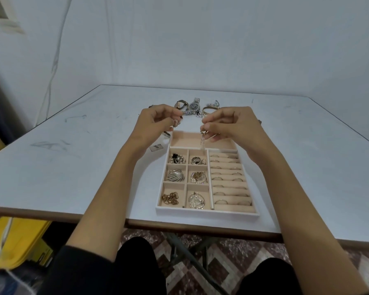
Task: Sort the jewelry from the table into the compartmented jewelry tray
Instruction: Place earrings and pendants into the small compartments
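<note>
The white compartmented jewelry tray point(207, 212) lies near the table's front edge; its six small left compartments hold jewelry and its right side holds rings in slots. The long back compartment point(183, 140) shows only beige lining. My right hand point(228, 126) pinches a small dangling silver piece point(202, 138) above that back compartment. My left hand point(156, 124), raised left of the tray's far corner, pinches a small rose-gold piece point(176, 122). Watches point(194, 106) and bangles point(209, 109) lie on the table behind my hands.
Two small flat items point(156, 147) point(167, 134) rest on the table point(73, 167) left of the tray's far corner. A yellow box point(19, 241) sits on the floor at the lower left. A wall stands close behind the table.
</note>
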